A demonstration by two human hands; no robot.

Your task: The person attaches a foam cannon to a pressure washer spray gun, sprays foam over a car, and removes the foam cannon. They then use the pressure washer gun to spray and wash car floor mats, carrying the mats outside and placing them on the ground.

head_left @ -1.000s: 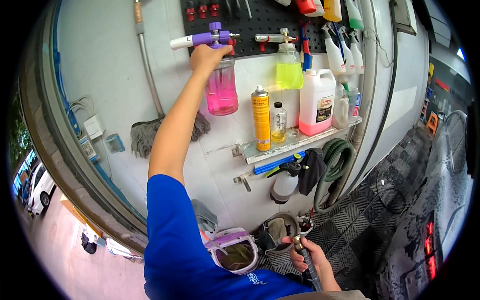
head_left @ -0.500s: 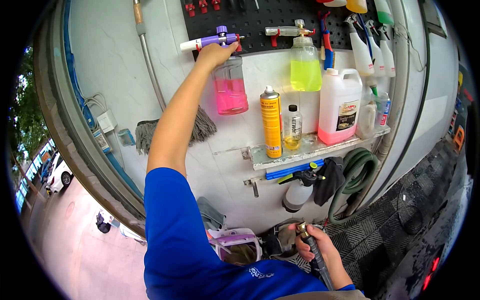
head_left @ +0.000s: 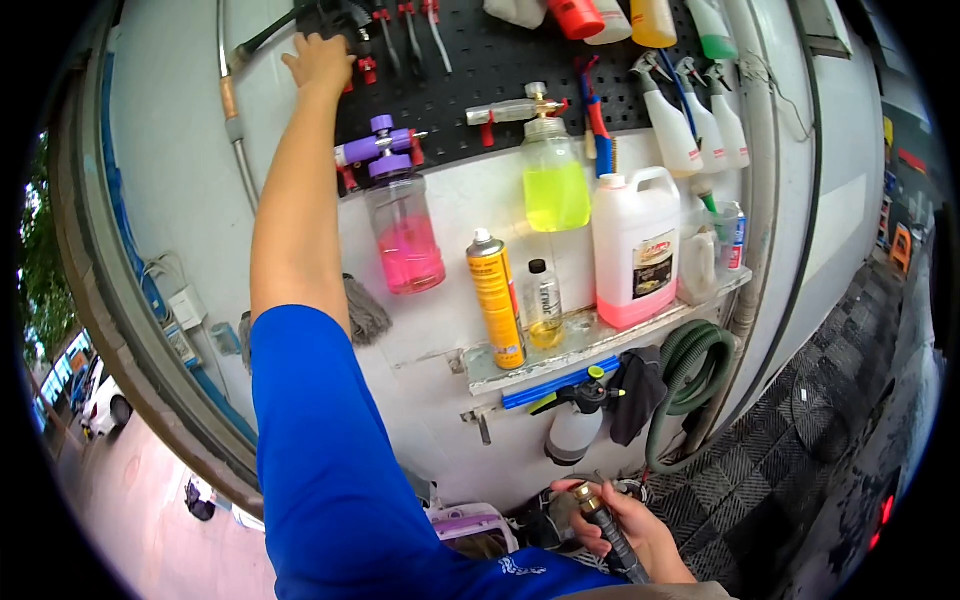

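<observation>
My left hand (head_left: 320, 64) is raised at the top left with its fingers spread, near a dark tool (head_left: 272, 36) at the upper pegboard edge; nothing shows in its grasp. Below it, the purple foam sprayer (head_left: 378, 148) with its bottle of pink liquid (head_left: 408, 245) hangs from red hooks, partly behind my forearm. Low in the view, my right hand (head_left: 622, 528) is wrapped round a black hose handle (head_left: 612, 535) with a brass end pointing up.
A shelf (head_left: 560, 352) holds a yellow spray can (head_left: 495, 300), a small bottle (head_left: 543, 305) and a jug (head_left: 636, 250). A yellow-green foam bottle (head_left: 556, 185), white spray bottles (head_left: 668, 120), a pump sprayer (head_left: 576, 430) and a coiled green hose (head_left: 695, 370) hang nearby.
My left hand has let go of the purple sprayer and moved up and left, its fingers now spread. The camera view has shifted upward. My right hand still grips the hose handle.
</observation>
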